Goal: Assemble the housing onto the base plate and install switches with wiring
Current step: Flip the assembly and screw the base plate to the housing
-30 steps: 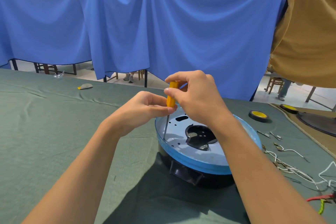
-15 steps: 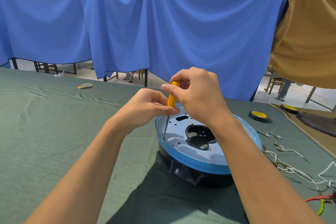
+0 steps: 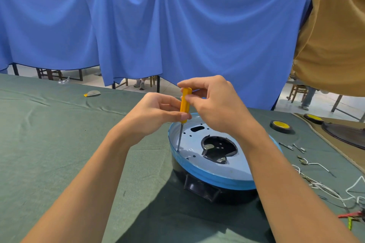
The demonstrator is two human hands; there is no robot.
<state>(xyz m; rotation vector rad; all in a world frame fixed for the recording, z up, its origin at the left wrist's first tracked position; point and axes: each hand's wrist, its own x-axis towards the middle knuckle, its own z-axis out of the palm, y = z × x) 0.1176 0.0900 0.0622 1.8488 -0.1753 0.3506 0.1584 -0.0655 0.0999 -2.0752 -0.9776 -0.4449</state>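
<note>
Green cloth is covering the wide table (image 3: 59,144), and right of its centre the round blue base plate (image 3: 189,142) is sitting on top of the black housing (image 3: 201,187). A yellow-handled screwdriver (image 3: 185,104) is standing almost upright, its tip resting at a hole just inside the plate's left rim. The left hand (image 3: 156,116) is pinching the lower handle to steady it. The right hand (image 3: 217,104) is pinching the upper handle. A second ago its fingers were covering the handle's top; now the top is showing while the tip is staying at the same hole. This suggests a screw is being turned, fastening plate to housing. White wires (image 3: 320,183), small metal parts (image 3: 292,147) and a tape roll (image 3: 280,126) are lying to the right, so the switch work seems yet to come. Blue curtains (image 3: 177,35) are hanging behind.
</note>
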